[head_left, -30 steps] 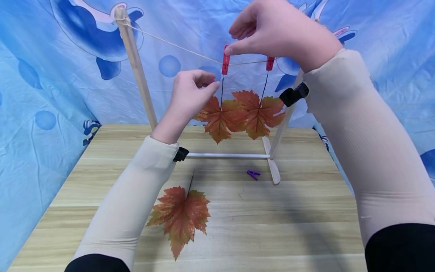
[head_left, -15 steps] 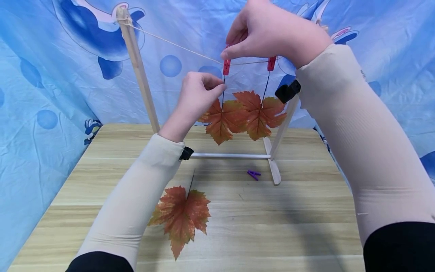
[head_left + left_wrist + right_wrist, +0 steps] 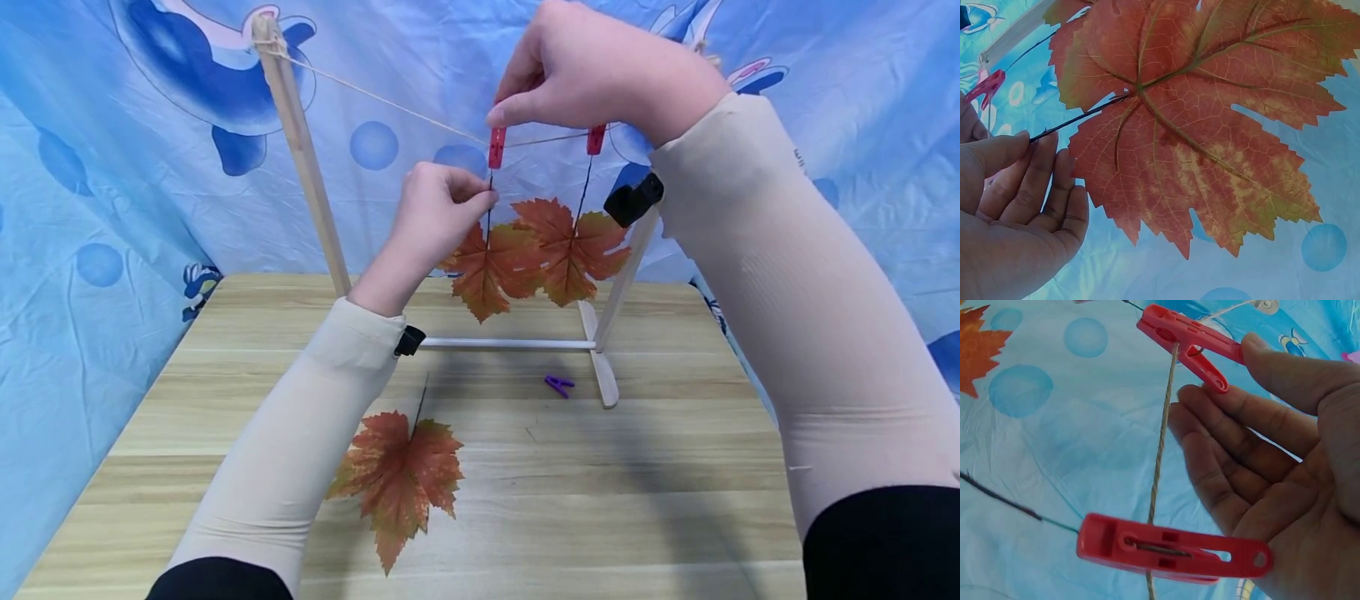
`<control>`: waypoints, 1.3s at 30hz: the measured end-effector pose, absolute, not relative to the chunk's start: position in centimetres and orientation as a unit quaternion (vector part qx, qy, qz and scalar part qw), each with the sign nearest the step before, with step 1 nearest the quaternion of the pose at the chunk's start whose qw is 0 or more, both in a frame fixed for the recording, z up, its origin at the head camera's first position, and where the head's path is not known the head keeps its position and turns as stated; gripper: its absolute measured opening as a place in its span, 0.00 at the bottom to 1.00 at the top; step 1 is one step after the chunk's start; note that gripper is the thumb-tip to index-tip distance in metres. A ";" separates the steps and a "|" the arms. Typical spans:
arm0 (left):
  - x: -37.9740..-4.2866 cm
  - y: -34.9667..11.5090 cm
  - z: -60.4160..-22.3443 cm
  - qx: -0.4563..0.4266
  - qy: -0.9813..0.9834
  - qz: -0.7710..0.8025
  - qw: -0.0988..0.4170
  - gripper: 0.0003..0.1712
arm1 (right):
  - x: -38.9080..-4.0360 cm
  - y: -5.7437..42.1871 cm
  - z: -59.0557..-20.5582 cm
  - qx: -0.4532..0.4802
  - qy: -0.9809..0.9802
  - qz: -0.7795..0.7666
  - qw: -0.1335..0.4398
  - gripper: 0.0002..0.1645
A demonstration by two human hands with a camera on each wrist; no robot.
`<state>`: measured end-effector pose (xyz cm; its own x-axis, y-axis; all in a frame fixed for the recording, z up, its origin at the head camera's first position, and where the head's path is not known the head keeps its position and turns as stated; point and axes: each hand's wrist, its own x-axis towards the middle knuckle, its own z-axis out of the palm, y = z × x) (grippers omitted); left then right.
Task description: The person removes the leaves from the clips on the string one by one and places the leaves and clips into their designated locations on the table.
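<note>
My right hand (image 3: 600, 75) grips the handle end of a red clothespin (image 3: 1188, 340) between thumb and fingers. The clothespin sits on a twine line (image 3: 390, 102), with a dark stem in its nose. Just below it, my left hand (image 3: 438, 212) pinches that stem (image 3: 1079, 120) between thumb and forefinger. An orange-red artificial maple leaf (image 3: 487, 271) hangs from the stem. To its right, a second red clothespin (image 3: 596, 140) holds another maple leaf (image 3: 573, 258) on the line; the two leaves overlap in the head view.
A wooden post (image 3: 303, 158) carries the line on the left; another post (image 3: 624, 275) stands at right. A white rod (image 3: 510, 343) runs low across the stand. On the table (image 3: 637, 517) lie a third maple leaf (image 3: 408, 475) and a purple clothespin (image 3: 558, 385).
My left hand has moved right and now pinches the hanging leaf's stem. My right hand has shifted slightly left, its fingers coming down over the clothespin's top.
</note>
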<state>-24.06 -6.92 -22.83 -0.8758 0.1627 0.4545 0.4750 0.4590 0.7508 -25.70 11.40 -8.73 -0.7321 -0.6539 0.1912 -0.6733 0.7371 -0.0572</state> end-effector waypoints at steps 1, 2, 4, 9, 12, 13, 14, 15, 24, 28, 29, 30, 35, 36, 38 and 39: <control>-24.1 -6.9 -22.8 -0.190 -0.839 -0.483 0.160 0.09 | -25.7 11.5 -8.8 0.358 -0.928 0.064 0.082 0.25; -24.1 -6.9 -22.8 -0.191 -0.840 -0.482 0.159 0.09 | -25.6 11.6 -8.8 0.356 -0.928 0.068 0.083 0.25; -24.1 -6.9 -22.8 -0.192 -0.842 -0.480 0.157 0.09 | -25.5 11.8 -8.9 0.351 -0.929 0.078 0.085 0.24; -24.1 -7.0 -22.8 -0.197 -0.844 -0.474 0.158 0.08 | -25.5 12.0 -8.9 0.322 -0.937 0.088 0.101 0.25; -24.0 -7.1 -22.9 -0.197 -0.845 -0.471 0.156 0.08 | -25.5 12.0 -8.8 0.302 -0.942 0.090 0.114 0.27; -23.9 -7.2 -23.0 -0.196 -0.847 -0.471 0.153 0.08 | -25.5 12.0 -8.7 0.297 -0.943 0.091 0.118 0.27; -23.9 -7.2 -23.0 -0.194 -0.848 -0.470 0.150 0.08 | -25.5 12.0 -8.7 0.291 -0.945 0.093 0.120 0.27; -23.8 -7.2 -23.1 -0.191 -0.849 -0.471 0.145 0.08 | -25.5 12.1 -8.6 0.285 -0.946 0.096 0.122 0.27; -23.2 -7.0 -23.4 -0.187 -0.851 -0.475 0.122 0.09 | -25.6 12.6 -8.0 0.244 -0.956 0.101 0.128 0.29; -23.0 -7.1 -23.6 -0.189 -0.853 -0.473 0.117 0.08 | -25.7 12.7 -7.7 0.223 -0.960 0.115 0.127 0.30; -22.9 -7.1 -23.7 -0.190 -0.853 -0.472 0.118 0.08 | -25.7 12.8 -7.7 0.218 -0.960 0.118 0.127 0.30; -22.9 -7.2 -23.8 -0.191 -0.853 -0.471 0.118 0.08 | -25.7 12.8 -7.7 0.214 -0.961 0.120 0.128 0.30; -22.6 -7.5 -24.3 -0.194 -0.853 -0.471 0.112 0.08 | -25.8 12.8 -7.6 0.207 -0.962 0.130 0.125 0.30; -22.5 -7.6 -24.4 -0.194 -0.853 -0.471 0.110 0.08 | -25.9 12.9 -7.6 0.205 -0.962 0.133 0.123 0.30; -22.4 -7.7 -24.6 -0.196 -0.854 -0.470 0.108 0.08 | -25.9 12.9 -7.5 0.201 -0.962 0.141 0.120 0.30; -22.3 -7.8 -24.6 -0.196 -0.854 -0.470 0.108 0.08 | -25.9 12.9 -7.5 0.200 -0.962 0.146 0.118 0.30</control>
<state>-22.33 -7.76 -24.62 -0.8995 0.2339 0.3689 0.4368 0.4815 0.7598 -25.94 12.90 -7.45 -0.8919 -0.3500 0.2862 -0.4192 0.8774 -0.2333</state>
